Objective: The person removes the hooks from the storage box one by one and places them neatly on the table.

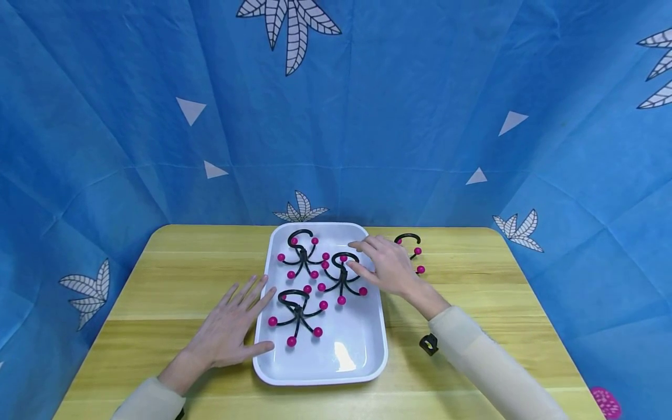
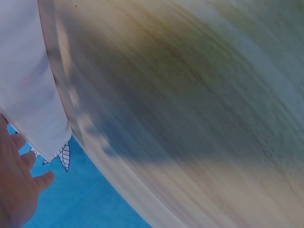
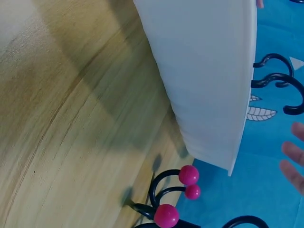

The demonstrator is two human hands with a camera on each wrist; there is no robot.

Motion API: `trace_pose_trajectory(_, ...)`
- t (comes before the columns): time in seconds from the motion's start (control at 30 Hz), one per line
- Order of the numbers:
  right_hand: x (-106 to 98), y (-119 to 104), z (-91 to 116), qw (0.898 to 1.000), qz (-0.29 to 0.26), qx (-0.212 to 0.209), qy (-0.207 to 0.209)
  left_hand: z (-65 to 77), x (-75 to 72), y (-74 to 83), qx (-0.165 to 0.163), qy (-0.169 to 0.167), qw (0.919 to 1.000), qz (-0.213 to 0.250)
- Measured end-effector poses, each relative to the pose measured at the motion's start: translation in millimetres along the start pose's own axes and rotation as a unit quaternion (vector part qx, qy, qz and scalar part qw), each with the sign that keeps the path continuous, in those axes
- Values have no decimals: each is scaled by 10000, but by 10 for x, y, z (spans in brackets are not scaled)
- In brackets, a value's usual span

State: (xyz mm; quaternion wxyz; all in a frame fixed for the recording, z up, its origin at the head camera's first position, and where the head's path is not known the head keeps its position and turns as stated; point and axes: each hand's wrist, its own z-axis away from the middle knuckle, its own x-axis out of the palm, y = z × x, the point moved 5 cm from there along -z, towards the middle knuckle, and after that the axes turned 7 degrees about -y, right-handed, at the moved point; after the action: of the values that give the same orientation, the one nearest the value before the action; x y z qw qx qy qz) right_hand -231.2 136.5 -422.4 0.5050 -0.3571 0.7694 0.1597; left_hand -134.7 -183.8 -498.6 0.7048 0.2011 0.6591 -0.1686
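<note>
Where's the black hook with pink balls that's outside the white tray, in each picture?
Head: right of centre, the black hook is partly hidden behind the right hand.
Left wrist: not in it.
Right wrist: bottom, left of centre.
Shared landmark: the white tray, upper left in left wrist, upper middle in right wrist.

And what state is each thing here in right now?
White tray: upright, open-topped.
Rear rack: hook up, in tray.
Middle rack: hook up, in tray.
Front rack: hook up, in tray.
Outside rack: on table, partly hidden.
Left grip: open, fingers spread, holding nothing.
Right grip: open over tray, contact unclear.
Blue cloth: hanging, creased.
</note>
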Motion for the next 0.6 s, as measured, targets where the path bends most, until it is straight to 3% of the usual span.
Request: trace_pose_trajectory(0.6,163,-38,-45,9990,322,0,-312,8,12,-7,13,39,10000,-15)
